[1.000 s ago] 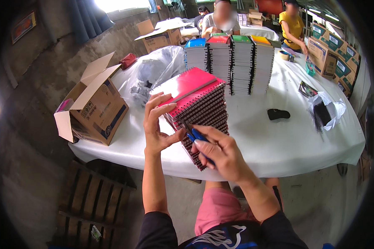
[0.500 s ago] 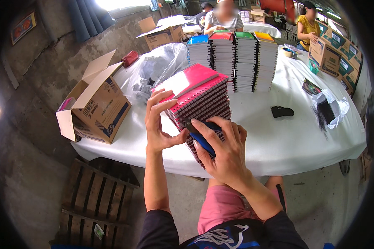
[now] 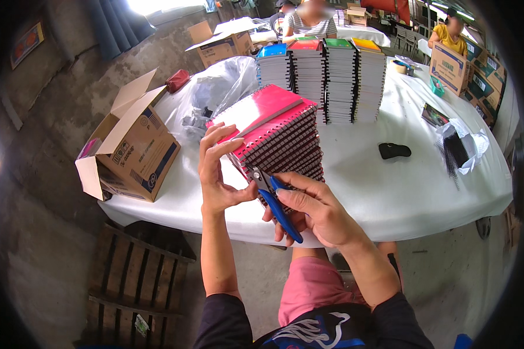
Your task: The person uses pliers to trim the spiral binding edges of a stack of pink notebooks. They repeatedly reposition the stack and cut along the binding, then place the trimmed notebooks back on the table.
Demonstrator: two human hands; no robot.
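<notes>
A tall stack of pink-covered spiral notebooks (image 3: 285, 136) stands near the table's front edge, coil side facing me. My left hand (image 3: 218, 168) grips its left front corner, fingers over the top cover and thumb down by the coil ends. In my right hand (image 3: 323, 215) is a pair of blue-handled cutting pliers (image 3: 282, 215), its handles spread apart. The grey jaws (image 3: 257, 174) point up and left, against the coil ends beside my left thumb. Whether a wire lies between them I cannot tell.
Blue, red, green and yellow notebook stacks (image 3: 337, 81) stand behind. Left are an open carton (image 3: 140, 151) and clear plastic (image 3: 227, 87). Right lie a black object (image 3: 394, 151) and a white bag (image 3: 477, 148). Two people (image 3: 311, 23) (image 3: 451, 36) are beyond, one beside cartons.
The pliers' handles have spread, and my right hand has loosened and shifted slightly down. My left hand keeps its hold on the stack. At the far right, the person in yellow has leaned over a carton.
</notes>
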